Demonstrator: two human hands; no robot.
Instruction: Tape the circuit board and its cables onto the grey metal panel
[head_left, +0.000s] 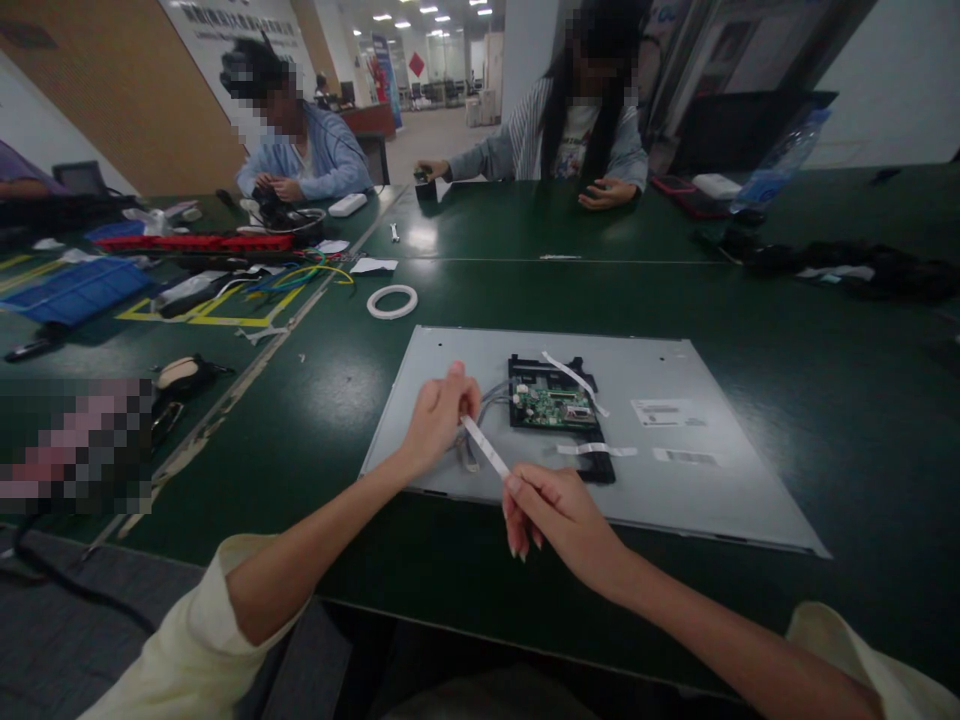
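Observation:
Stretched between my two hands is a short strip of white tape (487,447). My left hand (441,412) pinches its upper end, above the left part of a flat grey metal panel (637,370). My right hand (559,510) grips the lower end at the panel's near edge. On the panel sits a green circuit board (551,405) in a black bracket (600,465). Grey cables (491,400) run from the board toward my left hand and are partly hidden by it. One tape strip (576,382) lies across the bracket's top, another tape strip (596,450) across its lower part.
A roll of white tape (392,302) lies beyond the panel. Left are a blue tray (75,290), coloured wires (300,275) and a red power strip (195,243). Two people sit across the green table (480,290). A plastic bottle (784,160) stands far right.

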